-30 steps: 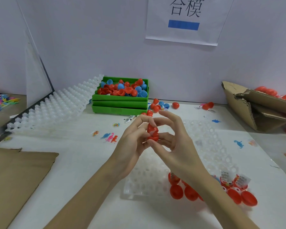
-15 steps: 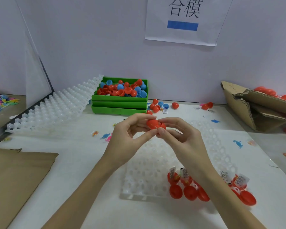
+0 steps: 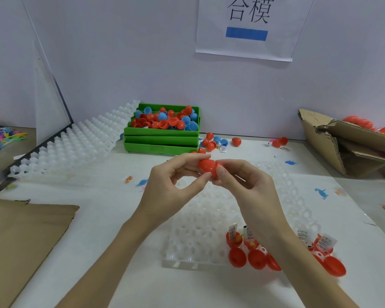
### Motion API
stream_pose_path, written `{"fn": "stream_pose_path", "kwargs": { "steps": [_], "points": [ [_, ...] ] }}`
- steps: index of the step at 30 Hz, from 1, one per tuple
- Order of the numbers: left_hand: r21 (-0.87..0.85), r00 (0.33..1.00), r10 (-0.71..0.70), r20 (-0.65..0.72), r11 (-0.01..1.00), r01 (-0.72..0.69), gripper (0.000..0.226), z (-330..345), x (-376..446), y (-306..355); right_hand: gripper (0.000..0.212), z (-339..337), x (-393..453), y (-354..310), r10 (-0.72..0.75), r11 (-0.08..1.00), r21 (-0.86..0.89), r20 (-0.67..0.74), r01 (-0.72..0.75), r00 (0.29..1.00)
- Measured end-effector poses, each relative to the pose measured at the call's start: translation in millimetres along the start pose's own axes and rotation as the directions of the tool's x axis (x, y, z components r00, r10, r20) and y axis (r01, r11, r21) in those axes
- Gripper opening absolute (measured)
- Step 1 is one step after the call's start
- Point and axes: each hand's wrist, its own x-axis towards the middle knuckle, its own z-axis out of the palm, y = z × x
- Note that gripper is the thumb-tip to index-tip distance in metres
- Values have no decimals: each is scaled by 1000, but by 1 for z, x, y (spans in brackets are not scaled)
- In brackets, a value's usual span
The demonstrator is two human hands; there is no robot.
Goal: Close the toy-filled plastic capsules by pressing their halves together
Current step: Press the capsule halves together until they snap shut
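Head view is showing you pinching the red capsule (image 3: 207,166) between left hand (image 3: 176,187) and right hand (image 3: 249,185) above the clear tray (image 3: 187,245), where squeezing its 2 halves off-axis is risking a slip.

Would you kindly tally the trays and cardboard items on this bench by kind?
Stacked green plastic trays: 3
White plastic cell trays, one leaning, one flat: 2
Brown cardboard items, flat sheet and torn box: 2
Total: 7
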Motion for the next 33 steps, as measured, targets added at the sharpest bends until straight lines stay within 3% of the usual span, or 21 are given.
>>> {"fn": "stream_pose_path", "kwargs": {
  "steps": [4,7,10,15,21,33],
  "points": [
    [52,999,-13,-47,999,15,30,3,-1,0,18,3,-2,2,-8,999,41,6,8,1000],
    [223,995,70,-69,973,-53,33,6,-3,3,18,5,-3,2,-12,1000,29,21,11,1000],
    [387,989,145,-33,914,-121,34,7,-4,6,16,4,-3,4,-20,1000,-6,70,20,997],
    [417,995,86,56,903,-102,21,7,-5,5,15,2,-1,4,-29,998,-48,130,35,991],
    [204,994,80,74,975,-94,29,2,-2,5,17,-1,0,-1,-70,996,-46,47,73,996],
    [111,999,8,-32,994,-4,35,-1,0,5,18,-2,0,-1,-123,983,-125,92,134,988]
  ]
}}
